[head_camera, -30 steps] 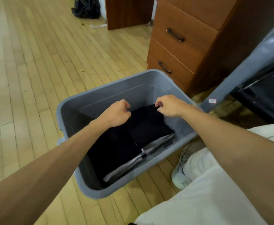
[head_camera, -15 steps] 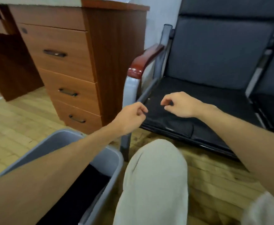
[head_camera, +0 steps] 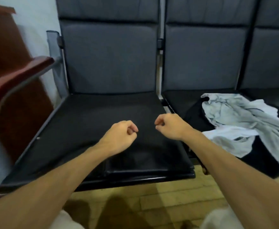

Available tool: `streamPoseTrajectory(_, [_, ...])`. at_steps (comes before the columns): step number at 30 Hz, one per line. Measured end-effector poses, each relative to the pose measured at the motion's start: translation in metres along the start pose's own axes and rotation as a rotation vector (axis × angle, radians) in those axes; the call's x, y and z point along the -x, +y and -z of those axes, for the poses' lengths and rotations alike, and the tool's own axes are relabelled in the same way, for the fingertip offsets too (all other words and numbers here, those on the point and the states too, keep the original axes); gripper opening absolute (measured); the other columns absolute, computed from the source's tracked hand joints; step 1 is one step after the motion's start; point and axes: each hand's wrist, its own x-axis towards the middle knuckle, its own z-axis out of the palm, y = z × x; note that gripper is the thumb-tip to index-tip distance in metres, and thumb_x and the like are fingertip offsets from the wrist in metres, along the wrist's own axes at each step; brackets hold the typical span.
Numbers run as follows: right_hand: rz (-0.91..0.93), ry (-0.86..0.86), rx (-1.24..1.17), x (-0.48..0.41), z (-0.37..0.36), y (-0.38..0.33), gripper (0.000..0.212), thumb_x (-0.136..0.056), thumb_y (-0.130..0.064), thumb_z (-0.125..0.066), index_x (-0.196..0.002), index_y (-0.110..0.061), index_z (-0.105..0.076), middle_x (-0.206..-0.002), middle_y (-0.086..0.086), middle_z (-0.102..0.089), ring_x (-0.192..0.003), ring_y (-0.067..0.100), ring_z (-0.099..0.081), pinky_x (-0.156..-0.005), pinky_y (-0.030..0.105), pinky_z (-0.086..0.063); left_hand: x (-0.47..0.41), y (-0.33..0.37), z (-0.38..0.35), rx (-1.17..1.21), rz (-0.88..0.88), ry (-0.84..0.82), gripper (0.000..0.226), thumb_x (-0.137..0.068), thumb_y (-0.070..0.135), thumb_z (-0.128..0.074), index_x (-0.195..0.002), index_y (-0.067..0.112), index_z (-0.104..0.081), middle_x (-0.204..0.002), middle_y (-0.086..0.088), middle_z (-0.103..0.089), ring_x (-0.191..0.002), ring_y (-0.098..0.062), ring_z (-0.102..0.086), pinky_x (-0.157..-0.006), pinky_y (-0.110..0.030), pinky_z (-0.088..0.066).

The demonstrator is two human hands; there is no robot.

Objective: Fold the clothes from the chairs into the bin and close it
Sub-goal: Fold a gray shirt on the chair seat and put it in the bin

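Two dark chairs stand side by side before me. The left chair's seat (head_camera: 89, 123) is bare. On the right chair's seat (head_camera: 181, 103) lies a crumpled pale grey-blue garment (head_camera: 244, 116) on top of a black garment (head_camera: 264, 159). My left hand (head_camera: 120, 136) and my right hand (head_camera: 170, 126) hover over the left seat, fingers curled shut, holding nothing. The right hand is a short way left of the pale garment. The bin is out of view.
A red-brown wooden armrest (head_camera: 18, 80) sticks out at the left, with a wooden cabinet (head_camera: 6, 47) behind it. A third chair (head_camera: 274, 55) shows at the far right. Wooden floor (head_camera: 168, 199) lies below the seats, and my light trouser knees are at the bottom edge.
My view has swung right from the grey bin with folded dark clothes to the chairs. Both hands left the bin and now hang curled over the left seat. The pale garment has come into view.
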Motion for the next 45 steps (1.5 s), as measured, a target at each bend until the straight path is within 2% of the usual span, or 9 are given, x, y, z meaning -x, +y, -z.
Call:
streamPoseTrajectory(5, [-0.140, -0.010, 0.151, -0.003, 0.012, 0.043, 0.024, -0.090, -0.025, -0.055, -0.111, -0.015, -0.064, -0.115, 0.007, -0.062, -0.106, 0.028, -0.059, -0.090, 0.042, -0.051, -0.027, 0.010, -0.036, -0.084, -0.147, -0.091, 0.012, -0.091, 0.022, -0.055, -0.096, 0.031, -0.061, -0.089, 0.013, -0.055, -0.082, -0.005, -0.055, -0.078, -0.027, -0.050])
streamPoseTrajectory(9, [-0.279, 0.011, 0.275, 0.005, 0.020, 0.081, 0.034, -0.090, -0.025, -0.056, -0.120, -0.011, -0.059, -0.125, 0.010, -0.054, -0.117, 0.030, -0.051, -0.096, 0.040, -0.046, -0.044, 0.018, -0.059, -0.149, -0.209, -0.130, 0.016, -0.094, 0.021, -0.050, -0.102, 0.029, -0.061, -0.091, 0.016, -0.050, -0.084, -0.003, -0.053, -0.077, -0.021, -0.045])
streamPoseTrajectory(18, [-0.615, -0.058, 0.318, 0.031, 0.041, 0.138, 0.068, -0.087, -0.061, -0.047, -0.137, -0.015, -0.044, -0.143, 0.011, -0.039, -0.135, 0.032, -0.031, -0.108, 0.049, -0.024, -0.064, 0.044, -0.100, -0.091, -0.274, -0.126, 0.016, -0.094, 0.019, -0.051, -0.097, 0.030, -0.062, -0.088, 0.014, -0.049, -0.079, -0.001, -0.049, -0.068, -0.015, -0.036])
streamPoseTrajectory(23, [-0.606, 0.027, 0.347, 0.041, 0.045, 0.157, 0.054, -0.096, -0.051, -0.039, -0.138, -0.018, -0.044, -0.147, 0.008, -0.034, -0.137, 0.031, -0.026, -0.109, 0.051, -0.021, -0.071, 0.074, -0.123, 0.040, -0.253, -0.050, 0.020, -0.093, 0.015, -0.051, -0.091, 0.027, -0.067, -0.084, 0.012, -0.052, -0.076, -0.002, -0.049, -0.065, -0.014, -0.033])
streamPoseTrajectory(28, [-0.704, 0.191, 0.313, 0.056, 0.047, 0.188, 0.059, -0.097, -0.047, -0.039, -0.148, -0.020, -0.029, -0.158, 0.012, -0.015, -0.143, 0.034, -0.017, -0.113, 0.050, -0.017, -0.081, 0.106, -0.139, 0.084, -0.241, -0.114, 0.023, -0.090, 0.011, -0.050, -0.087, 0.026, -0.068, -0.082, 0.011, -0.051, -0.068, -0.004, -0.050, -0.060, -0.020, -0.034])
streamPoseTrajectory(34, [-0.903, 0.443, 0.151, 0.085, 0.046, 0.228, 0.051, -0.096, -0.032, -0.042, -0.139, -0.006, -0.035, -0.148, 0.017, -0.032, -0.137, 0.035, -0.025, -0.111, 0.048, -0.020, -0.077, 0.134, -0.160, 0.266, -0.136, -0.184, 0.025, -0.091, 0.007, -0.049, -0.087, 0.024, -0.067, -0.072, 0.006, -0.058, -0.054, -0.001, -0.052, -0.051, -0.011, -0.040])
streamPoseTrajectory(38, [-0.974, 0.528, 0.079, 0.095, 0.049, 0.240, 0.053, -0.094, -0.025, -0.051, -0.140, -0.008, -0.032, -0.147, 0.016, -0.032, -0.137, 0.034, -0.029, -0.109, 0.046, -0.024, -0.065, 0.137, -0.169, 0.392, -0.049, -0.158, 0.023, -0.092, 0.005, -0.050, -0.092, 0.018, -0.070, -0.088, -0.001, -0.062, -0.070, -0.004, -0.055, -0.054, -0.005, -0.041])
streamPoseTrajectory(42, [-0.991, 0.591, 0.077, 0.098, 0.053, 0.251, 0.028, -0.097, -0.031, -0.045, -0.118, -0.021, -0.060, -0.129, 0.010, -0.054, -0.125, 0.034, -0.044, -0.104, 0.046, -0.027, -0.064, 0.144, -0.169, 0.414, -0.006, -0.196, 0.027, -0.093, 0.008, -0.049, -0.089, 0.026, -0.069, -0.078, 0.006, -0.059, -0.067, -0.007, -0.052, -0.055, -0.012, -0.039])
streamPoseTrajectory(45, [-0.858, 0.753, 0.063, 0.089, 0.061, 0.243, 0.027, -0.099, -0.033, -0.043, -0.110, -0.024, -0.066, -0.113, 0.007, -0.065, -0.112, 0.032, -0.054, -0.099, 0.043, -0.028, -0.064, 0.144, -0.165, 0.379, 0.012, -0.300, 0.020, -0.093, 0.017, -0.053, -0.091, 0.031, -0.069, -0.087, 0.009, -0.063, -0.078, -0.004, -0.057, -0.068, -0.019, -0.042])
